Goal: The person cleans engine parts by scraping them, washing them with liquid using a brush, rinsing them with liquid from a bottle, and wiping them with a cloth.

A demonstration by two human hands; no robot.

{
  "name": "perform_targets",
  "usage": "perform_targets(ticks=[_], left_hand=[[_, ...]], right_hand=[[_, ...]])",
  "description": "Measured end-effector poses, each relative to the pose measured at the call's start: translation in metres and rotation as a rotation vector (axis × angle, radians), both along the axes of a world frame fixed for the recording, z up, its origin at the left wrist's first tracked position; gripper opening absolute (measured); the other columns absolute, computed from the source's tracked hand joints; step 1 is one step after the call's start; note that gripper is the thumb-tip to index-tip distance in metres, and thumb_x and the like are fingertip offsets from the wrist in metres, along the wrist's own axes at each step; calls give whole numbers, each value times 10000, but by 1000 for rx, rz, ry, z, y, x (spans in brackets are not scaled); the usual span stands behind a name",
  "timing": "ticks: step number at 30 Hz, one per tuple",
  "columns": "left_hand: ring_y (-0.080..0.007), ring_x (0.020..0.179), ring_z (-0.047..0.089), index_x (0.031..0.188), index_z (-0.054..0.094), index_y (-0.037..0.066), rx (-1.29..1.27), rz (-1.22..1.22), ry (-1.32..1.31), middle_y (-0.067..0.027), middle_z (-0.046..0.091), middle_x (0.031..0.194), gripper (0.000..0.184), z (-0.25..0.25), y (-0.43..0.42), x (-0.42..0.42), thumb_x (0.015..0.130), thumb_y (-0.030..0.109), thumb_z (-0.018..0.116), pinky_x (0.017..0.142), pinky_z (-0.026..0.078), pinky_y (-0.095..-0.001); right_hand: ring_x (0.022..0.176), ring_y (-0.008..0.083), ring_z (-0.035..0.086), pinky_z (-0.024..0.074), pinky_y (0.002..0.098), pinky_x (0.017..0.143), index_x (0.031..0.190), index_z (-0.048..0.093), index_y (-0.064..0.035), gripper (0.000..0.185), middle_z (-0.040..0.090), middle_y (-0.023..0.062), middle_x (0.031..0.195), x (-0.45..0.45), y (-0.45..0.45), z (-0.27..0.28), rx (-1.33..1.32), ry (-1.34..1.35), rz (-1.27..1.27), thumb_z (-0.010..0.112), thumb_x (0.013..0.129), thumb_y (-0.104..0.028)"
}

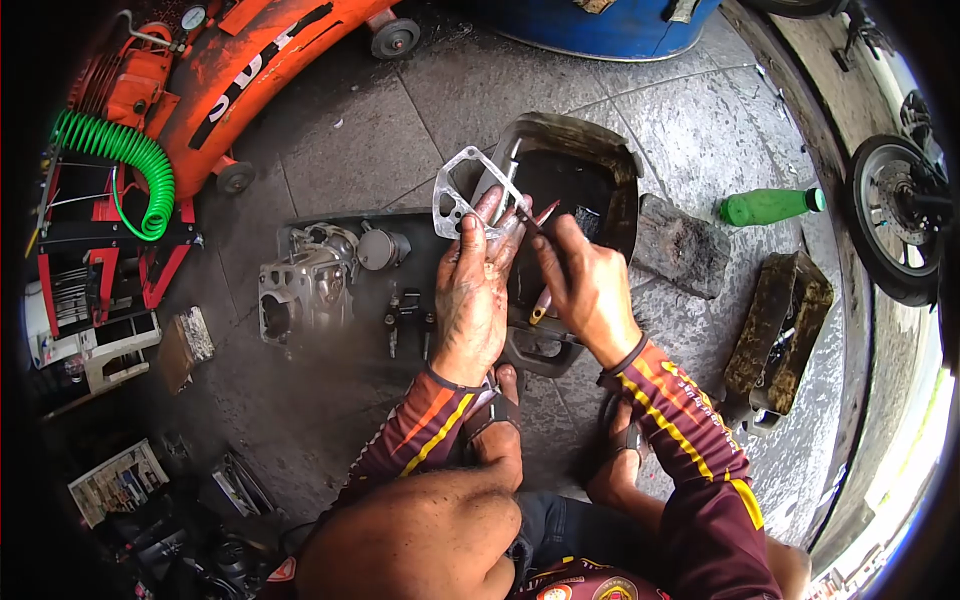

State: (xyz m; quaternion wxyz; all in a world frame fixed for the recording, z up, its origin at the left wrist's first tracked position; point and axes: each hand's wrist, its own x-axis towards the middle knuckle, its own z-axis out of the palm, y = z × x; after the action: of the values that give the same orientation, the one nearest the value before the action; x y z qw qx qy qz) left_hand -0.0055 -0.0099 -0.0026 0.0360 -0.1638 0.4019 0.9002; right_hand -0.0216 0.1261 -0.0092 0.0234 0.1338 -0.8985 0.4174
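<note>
My left hand (474, 285), greasy and palm up, holds a flat silver metal plate (484, 160) with large openings by its lower part. Between the fingers of my right hand (590, 290) is a thin dark tool (531, 220), its end touching or close to the plate's right edge. Both hands are over the near left side of a dirty black basin (615, 150). A pointed reddish tool with a yellow end (538, 309) lies partly hidden between my hands. To the left, a silver engine casing (308, 285) sits beside a round piston (383, 248).
An orange compressor (260, 70) with a green coiled hose (125, 143) stands upper left. A stone block (684, 245), green bottle (770, 206) and grimy open box (775, 335) are on the right. A blue drum (600, 30) stands at the top, a wheel (893, 220) far right.
</note>
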Motion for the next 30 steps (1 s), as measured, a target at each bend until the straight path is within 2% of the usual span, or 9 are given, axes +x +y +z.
perform_targets(ticks=[8,12,14,16,22,24,25,26,30], left_hand=[[-268,1330,458,1449,350,-12,-47,3,24,-216,474,1414,579,3,5,3,1040,396,389,1133,351,-380],[-247,1310,474,1447,362,-7,-87,16,20,-190,482,1414,580,-1,8,4,1042,408,379,1126,347,-377],[-236,1308,473,1447,369,-1,-79,15,5,-183,487,1410,572,1,8,5,1043,403,381,1122,347,-372],[-235,1303,476,1447,375,9,-88,36,1,-180,489,1407,564,-2,9,5,1044,403,378,1125,343,-372],[-218,1286,479,1445,394,26,-85,37,-20,-153,489,1413,555,-4,8,5,1039,406,396,1107,356,-357],[-199,1251,495,1444,397,27,-98,50,-11,-146,495,1409,547,-2,12,6,1042,398,404,1084,368,-349],[-182,1230,496,1445,394,19,-117,48,-18,-144,490,1416,555,-1,14,6,1046,404,391,1070,370,-343],[-182,1230,496,1445,394,19,-116,47,-18,-144,490,1416,555,0,13,6,1046,404,391,1070,370,-343],[-209,1320,441,1438,390,-9,-153,-35,47,-153,464,1444,595,-3,6,5,1049,439,343,1119,318,-359]], right_hand=[[622,397,635,493,467,521,948,504,-74,152,623,182,679,2,-3,7,-4,-69,8,615,914,-172],[615,393,637,493,463,520,979,516,-68,161,625,182,677,11,-11,11,-89,-2,57,619,911,-171],[589,407,623,473,460,502,1010,560,-61,118,577,220,622,9,-11,10,-85,10,51,608,918,-118],[584,408,620,469,460,494,997,551,-58,114,576,216,613,-1,-8,4,-35,-71,-47,607,919,-119],[606,415,620,477,463,498,1038,553,-61,161,602,214,660,9,-13,8,-64,-19,66,614,914,-144],[613,423,619,480,469,503,1035,555,-59,166,602,218,659,5,-12,3,-53,-72,-11,620,911,-149],[570,385,626,482,461,487,941,492,-63,164,618,167,638,6,-13,3,-53,-50,-6,606,919,-180],[568,387,625,483,463,486,944,496,-66,165,618,171,639,10,-14,6,-39,-39,25,602,924,-190],[551,392,618,475,471,479,932,491,-66,167,596,181,600,5,-9,2,-40,-30,6,602,926,-191]])
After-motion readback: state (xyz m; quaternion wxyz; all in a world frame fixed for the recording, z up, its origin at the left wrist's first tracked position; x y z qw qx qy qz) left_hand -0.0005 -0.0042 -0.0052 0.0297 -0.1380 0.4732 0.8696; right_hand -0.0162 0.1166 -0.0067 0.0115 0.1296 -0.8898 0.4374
